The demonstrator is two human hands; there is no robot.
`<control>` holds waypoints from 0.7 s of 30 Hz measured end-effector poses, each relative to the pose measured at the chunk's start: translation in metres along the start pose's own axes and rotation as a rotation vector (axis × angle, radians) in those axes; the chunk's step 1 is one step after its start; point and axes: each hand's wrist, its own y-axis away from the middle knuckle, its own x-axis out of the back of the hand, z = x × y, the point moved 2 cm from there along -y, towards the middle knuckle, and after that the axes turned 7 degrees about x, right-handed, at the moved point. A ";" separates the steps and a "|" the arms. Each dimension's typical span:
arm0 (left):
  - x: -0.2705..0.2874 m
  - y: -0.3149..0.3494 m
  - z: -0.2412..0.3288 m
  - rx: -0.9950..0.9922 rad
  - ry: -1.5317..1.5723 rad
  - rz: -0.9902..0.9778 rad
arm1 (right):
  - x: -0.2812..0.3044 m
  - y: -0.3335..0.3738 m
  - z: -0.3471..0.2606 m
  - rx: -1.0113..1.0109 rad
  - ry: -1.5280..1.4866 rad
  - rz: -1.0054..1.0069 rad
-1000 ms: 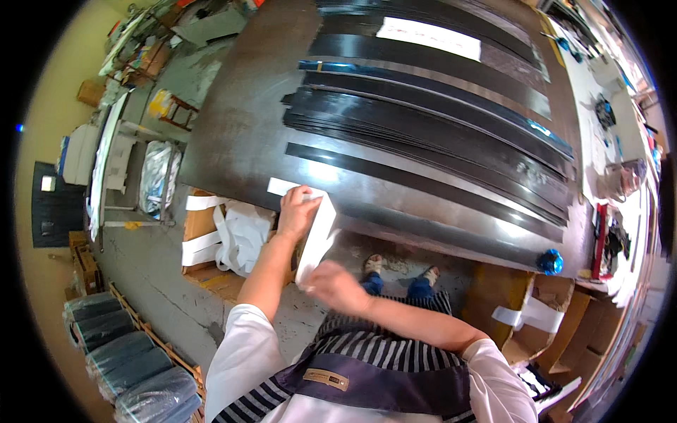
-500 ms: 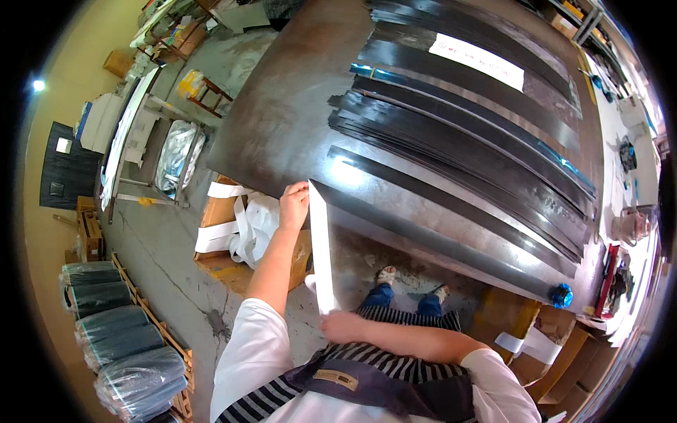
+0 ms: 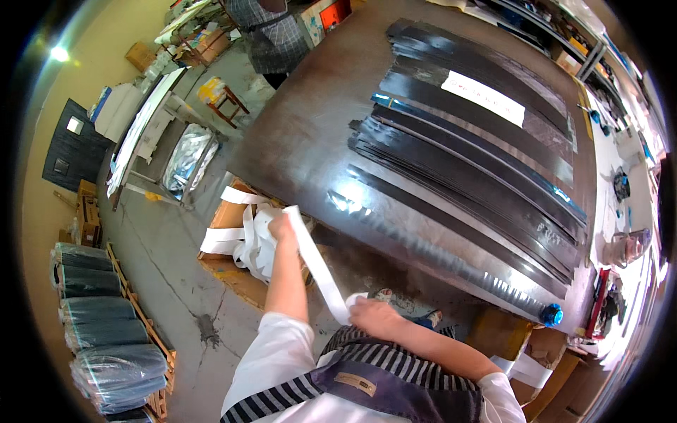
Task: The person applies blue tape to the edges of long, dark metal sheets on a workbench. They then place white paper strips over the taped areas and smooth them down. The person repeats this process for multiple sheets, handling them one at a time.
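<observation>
A long white strip (image 3: 316, 262) stretches slantwise between my hands, off the table's near edge. My left hand (image 3: 281, 227) pinches its upper end, beside a cardboard box (image 3: 229, 278) full of loose white strips (image 3: 259, 240). My right hand (image 3: 377, 317), close to my apron, is closed around the lower end, where the strip bends back in a short fold. Along the near edge of the dark table (image 3: 289, 134) lies a black strip (image 3: 437, 255) with a rippled shine. A small blue roll (image 3: 551, 314) sits at its right end.
Several stacks of black strips (image 3: 465, 183) cover the table's right half, with a white paper label (image 3: 483, 97) on top. A person (image 3: 271, 39) stands beyond the table. Wrapped rolls (image 3: 116, 359) rest on a pallet at left. Another box (image 3: 532, 363) stands at lower right.
My left hand has moved down from the table edge toward the box, and my right hand has shifted right. The black strip's smooth surface now looks rippled. A person has come into view.
</observation>
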 end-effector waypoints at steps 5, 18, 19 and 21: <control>0.045 0.155 0.026 -0.570 -0.850 -0.831 | 0.036 0.029 0.017 -0.207 0.049 0.370; 0.142 0.033 0.168 -1.324 -1.442 -0.097 | 0.024 0.131 0.022 -0.612 -0.327 0.509; 0.156 0.011 0.152 -1.145 -1.613 -0.112 | 0.010 0.148 0.026 -0.663 -0.315 0.509; 0.149 0.013 0.104 -0.633 -2.025 -0.165 | -0.018 0.199 0.026 -0.826 -0.285 0.513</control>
